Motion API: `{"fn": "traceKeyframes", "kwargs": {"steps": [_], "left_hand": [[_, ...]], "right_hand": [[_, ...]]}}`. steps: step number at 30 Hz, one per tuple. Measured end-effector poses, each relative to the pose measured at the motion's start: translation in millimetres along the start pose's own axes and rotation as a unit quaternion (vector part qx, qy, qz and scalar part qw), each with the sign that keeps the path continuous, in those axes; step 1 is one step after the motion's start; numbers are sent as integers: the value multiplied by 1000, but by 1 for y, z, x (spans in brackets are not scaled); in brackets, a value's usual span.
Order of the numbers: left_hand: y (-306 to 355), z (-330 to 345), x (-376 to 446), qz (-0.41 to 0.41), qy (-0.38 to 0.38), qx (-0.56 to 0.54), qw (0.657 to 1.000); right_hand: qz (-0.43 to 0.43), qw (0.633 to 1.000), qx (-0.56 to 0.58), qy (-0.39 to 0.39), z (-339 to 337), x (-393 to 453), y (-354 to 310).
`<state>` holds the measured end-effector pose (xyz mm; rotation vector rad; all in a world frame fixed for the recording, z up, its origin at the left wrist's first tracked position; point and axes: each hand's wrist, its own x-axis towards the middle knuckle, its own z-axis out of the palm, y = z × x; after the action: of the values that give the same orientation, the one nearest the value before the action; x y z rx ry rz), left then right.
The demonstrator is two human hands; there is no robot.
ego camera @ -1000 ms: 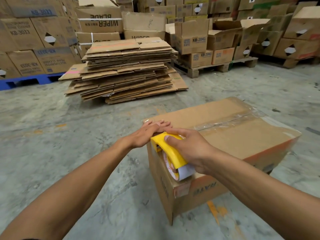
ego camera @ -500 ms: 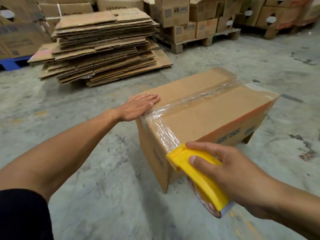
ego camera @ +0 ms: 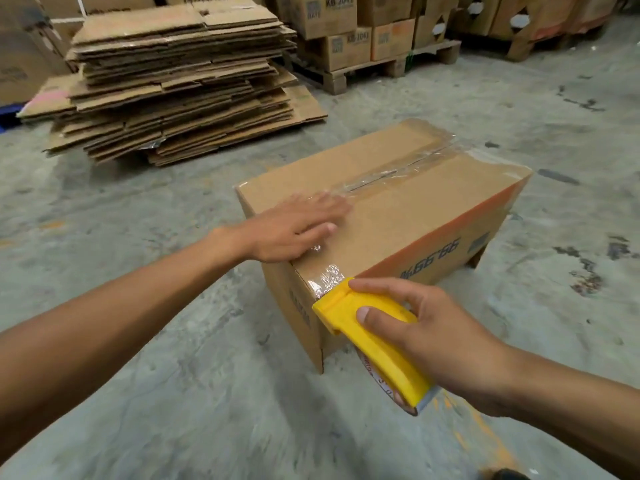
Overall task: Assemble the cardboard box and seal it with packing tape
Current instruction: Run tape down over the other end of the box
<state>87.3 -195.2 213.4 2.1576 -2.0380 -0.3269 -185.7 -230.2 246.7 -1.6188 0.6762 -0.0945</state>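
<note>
A closed cardboard box (ego camera: 408,216) stands on the concrete floor, with clear packing tape (ego camera: 391,174) running along its top seam and down over the near edge. My left hand (ego camera: 294,230) lies flat on the box top, fingers straight, pressing the tape near the near end. My right hand (ego camera: 429,337) grips a yellow tape dispenser (ego camera: 374,337) below the box's near corner. The dispenser's front edge touches the crinkled tape end on the box's near face. The tape roll is mostly hidden under the dispenser and my hand.
A tall stack of flattened cardboard (ego camera: 180,77) lies on the floor behind the box, to the left. Wooden pallets (ego camera: 381,69) loaded with printed cartons (ego camera: 329,15) line the back. Bare concrete floor (ego camera: 173,375) surrounds the box.
My left hand slid from the box's far-left corner onto the taped seam. The right hand with the dispenser came down over the near edge a second ago and has barely moved since.
</note>
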Motion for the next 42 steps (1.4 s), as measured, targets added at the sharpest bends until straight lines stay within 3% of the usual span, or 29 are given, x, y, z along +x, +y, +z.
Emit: {"fn": "traceKeyframes", "kwargs": {"steps": [3, 7, 22, 26, 28, 31, 33, 39, 42], "left_hand": [[25, 16, 4, 47, -57, 50, 996], [21, 24, 8, 43, -36, 101, 993], [14, 25, 11, 47, -37, 104, 993], [14, 26, 10, 50, -38, 105, 992], [14, 25, 11, 51, -41, 108, 992], [16, 23, 12, 46, -51, 92, 993], [16, 24, 13, 48, -48, 91, 994], [38, 17, 8, 6, -92, 63, 994], [58, 30, -4, 21, -84, 137, 987]], "right_hand": [[-6, 1000, 3, -6, 1, 1, 3], [-2, 998, 64, -29, 0, -1, 9], [14, 990, 140, -25, -13, -37, 18], [35, 988, 150, -16, -8, -27, 24], [97, 985, 143, -13, -12, -4, 33], [268, 955, 57, -114, -13, 19, 66], [324, 935, -11, -140, -8, 22, 99], [288, 926, -115, -217, 2, 59, 103], [228, 925, -200, -228, 18, 74, 103]]}}
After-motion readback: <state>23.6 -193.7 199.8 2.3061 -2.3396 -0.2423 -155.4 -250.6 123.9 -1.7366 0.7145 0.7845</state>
